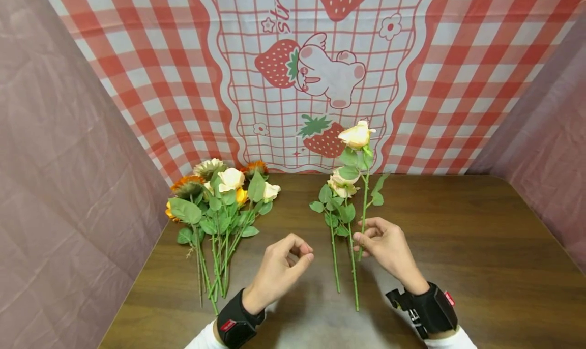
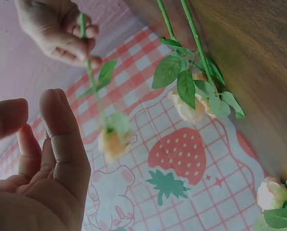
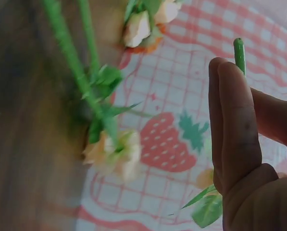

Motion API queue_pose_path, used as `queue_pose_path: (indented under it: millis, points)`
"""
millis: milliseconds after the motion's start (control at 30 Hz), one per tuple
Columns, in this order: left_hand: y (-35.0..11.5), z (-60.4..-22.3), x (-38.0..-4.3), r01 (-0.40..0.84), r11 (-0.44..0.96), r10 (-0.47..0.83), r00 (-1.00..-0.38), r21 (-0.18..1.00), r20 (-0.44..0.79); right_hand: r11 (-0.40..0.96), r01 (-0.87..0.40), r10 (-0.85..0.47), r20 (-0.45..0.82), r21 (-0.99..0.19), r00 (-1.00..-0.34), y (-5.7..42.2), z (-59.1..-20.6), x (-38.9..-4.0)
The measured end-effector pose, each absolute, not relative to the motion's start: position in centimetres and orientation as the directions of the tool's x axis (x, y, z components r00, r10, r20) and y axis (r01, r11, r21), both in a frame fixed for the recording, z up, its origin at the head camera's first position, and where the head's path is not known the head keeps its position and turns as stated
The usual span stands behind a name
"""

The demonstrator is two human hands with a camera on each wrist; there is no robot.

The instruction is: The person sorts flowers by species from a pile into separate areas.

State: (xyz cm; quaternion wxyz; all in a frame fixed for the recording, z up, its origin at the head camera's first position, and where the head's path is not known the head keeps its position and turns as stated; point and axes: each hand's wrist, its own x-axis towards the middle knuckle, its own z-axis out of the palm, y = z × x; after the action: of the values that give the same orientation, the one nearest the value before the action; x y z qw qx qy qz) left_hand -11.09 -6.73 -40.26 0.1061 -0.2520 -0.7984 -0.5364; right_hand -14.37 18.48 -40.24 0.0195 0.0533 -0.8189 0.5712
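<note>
Cloth with red checks and strawberries (image 1: 293, 105) hangs across the far side, behind a brown wooden table (image 1: 480, 237). On the table's left lies a mixed bunch of flowers (image 1: 224, 222), orange and cream blooms to the far side and bare stems pointing near. Right of centre, well apart from the bunch, lie two pale roses (image 1: 346, 213) side by side. Another single rose (image 1: 364, 161) is in the person's grasp just right of that pair, its bloom toward the far side. The step in hand appears to be the handling of this one flower. The right hand (image 1: 386, 247) pinches its stem low down, between thumb and fingers. The left hand (image 1: 279, 270) holds nothing; its fingers curl loosely, with a small gap to the thumb (ready to help, perhaps). The next move seems to call for a steady pinch and care around the stem's cut end (image 3: 239, 54), which pokes past the right fingertips.
</note>
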Motion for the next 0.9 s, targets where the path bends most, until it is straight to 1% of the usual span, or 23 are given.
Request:
queue_pose_path:
  millis: [167,333,500,667,900]
  points:
    - [-6.9,-40.3,-11.1,0.522,0.302,0.303,-0.846,0.798,0.439,0.434,-0.049,-0.083,0.015,-0.9,-0.996,19.8,-41.3,-14.7]
    - [-6.9,-40.4,-11.2,0.531,0.307,0.316,-0.84,0.79,0.441,0.469,-0.019,-0.123,-0.044,-0.883,-0.991,20.1,-42.4,-14.9]
    - [-7.0,-40.2,-11.2,0.53,0.309,0.327,-0.839,0.79,0.435,0.454,-0.035,-0.159,-0.043,-0.89,-0.986,19.6,-42.9,-14.8]
    - [-7.1,-40.1,-11.3,0.531,0.302,0.348,-0.835,0.792,0.427,0.426,-0.032,-0.198,-0.058,-0.904,-0.978,18.1,-43.3,-14.7]
    - [-7.2,-40.3,-11.2,0.522,0.295,0.376,-0.834,0.8,0.405,0.496,-0.093,-0.217,-0.02,-0.863,-0.976,15.8,-44.5,-14.8]
